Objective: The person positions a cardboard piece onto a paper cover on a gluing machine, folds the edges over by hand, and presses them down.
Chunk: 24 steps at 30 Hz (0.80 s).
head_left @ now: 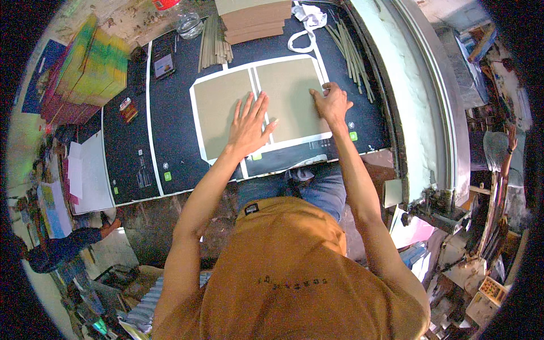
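Grey-brown boards [289, 96], paired, laid on a clipped-cornered white sheet [306, 140] by the tabletop's [175, 124] near edge. Left hand [247, 127] spread flat across both; right hand [332, 105] half-curled at right border, grip cannot be told. Clear container [190, 26] placed near far edge, contents unclear.

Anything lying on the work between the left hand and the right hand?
No: between the left hand and the right hand, the head view shows only the bare face of the right-hand tan board.
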Tool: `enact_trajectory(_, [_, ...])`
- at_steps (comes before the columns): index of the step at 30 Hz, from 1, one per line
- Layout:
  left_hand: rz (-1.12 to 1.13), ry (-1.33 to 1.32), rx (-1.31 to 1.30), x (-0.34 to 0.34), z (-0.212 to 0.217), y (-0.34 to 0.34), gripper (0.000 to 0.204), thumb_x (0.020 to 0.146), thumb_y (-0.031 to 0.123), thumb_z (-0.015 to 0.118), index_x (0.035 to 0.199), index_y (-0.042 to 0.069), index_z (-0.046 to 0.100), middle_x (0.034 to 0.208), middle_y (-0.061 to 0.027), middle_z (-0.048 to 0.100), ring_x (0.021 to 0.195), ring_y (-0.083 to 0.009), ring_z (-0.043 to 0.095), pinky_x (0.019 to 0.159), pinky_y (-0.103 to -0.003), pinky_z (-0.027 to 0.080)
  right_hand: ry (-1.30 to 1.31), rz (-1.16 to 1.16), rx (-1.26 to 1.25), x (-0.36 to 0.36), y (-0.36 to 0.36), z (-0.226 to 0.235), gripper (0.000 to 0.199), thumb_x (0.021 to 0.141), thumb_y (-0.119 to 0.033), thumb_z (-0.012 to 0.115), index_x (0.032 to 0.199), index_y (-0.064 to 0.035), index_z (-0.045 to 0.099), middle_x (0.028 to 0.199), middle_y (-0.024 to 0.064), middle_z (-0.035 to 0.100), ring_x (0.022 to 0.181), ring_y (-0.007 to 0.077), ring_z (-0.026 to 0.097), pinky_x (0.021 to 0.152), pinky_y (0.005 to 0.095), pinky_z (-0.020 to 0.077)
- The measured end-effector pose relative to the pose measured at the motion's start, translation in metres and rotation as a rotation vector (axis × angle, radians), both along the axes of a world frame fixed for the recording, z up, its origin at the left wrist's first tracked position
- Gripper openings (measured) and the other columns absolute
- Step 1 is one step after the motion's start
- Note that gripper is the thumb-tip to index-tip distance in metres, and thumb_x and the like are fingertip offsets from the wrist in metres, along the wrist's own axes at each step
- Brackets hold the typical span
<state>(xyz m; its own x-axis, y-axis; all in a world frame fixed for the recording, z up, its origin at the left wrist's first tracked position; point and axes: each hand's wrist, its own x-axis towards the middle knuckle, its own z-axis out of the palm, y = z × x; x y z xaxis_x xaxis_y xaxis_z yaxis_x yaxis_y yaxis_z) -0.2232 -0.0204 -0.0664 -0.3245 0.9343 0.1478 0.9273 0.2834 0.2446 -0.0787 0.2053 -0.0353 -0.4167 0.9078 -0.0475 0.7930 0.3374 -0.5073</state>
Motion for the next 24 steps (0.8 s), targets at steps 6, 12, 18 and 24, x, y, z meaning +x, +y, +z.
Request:
enact_trajectory(6, [-0.015,0.001,0.01,0.001,0.002,0.008,0.075,0.101,0.049,0.049,0.159,0.005,0.031,0.168,-0.0094,0.025,0.155,-0.034,0.019,0.126,-0.056,0.013,-0.074,0.028,0.283,0.005,-0.007,-0.001,0.066,0.081,-0.044,0.079,0.134,-0.0113,0.06,0.121,0.0126,0.066,0.118,0.0309,0.059,0.096,0.0586,0.0404])
enact_trajectory(12, [-0.03,0.018,-0.016,-0.002,0.004,0.006,0.075,0.1,0.047,0.052,0.158,0.003,0.032,0.168,-0.0105,0.026,0.155,-0.0345,0.019,0.125,-0.056,0.013,0.001,0.289,0.394,-0.033,-0.072,-0.016,0.069,0.095,-0.052,0.06,0.155,-0.0198,0.043,0.163,0.0206,0.03,0.151,0.0387,0.028,0.121,0.0561,0.0263])
enact_trajectory(18, [-0.063,0.035,-0.05,0.001,0.008,0.011,0.076,0.101,0.046,0.051,0.16,0.005,0.027,0.168,-0.0109,0.026,0.154,-0.0366,0.021,0.124,-0.058,0.014,-0.005,0.252,0.332,-0.033,-0.074,-0.032,0.069,0.101,-0.057,0.042,0.159,-0.0196,0.034,0.166,0.0197,0.023,0.154,0.0368,0.022,0.124,0.057,0.0172])
enact_trajectory(24, [-0.054,0.042,-0.075,0.003,0.013,0.008,0.074,0.102,0.045,0.05,0.16,0.004,0.027,0.168,-0.0109,0.024,0.154,-0.0366,0.021,0.124,-0.057,0.015,-0.026,0.263,0.328,-0.032,-0.078,-0.029,0.071,0.101,-0.057,0.041,0.16,-0.0181,0.033,0.166,0.0196,0.024,0.155,0.0364,0.021,0.124,0.0575,0.0161])
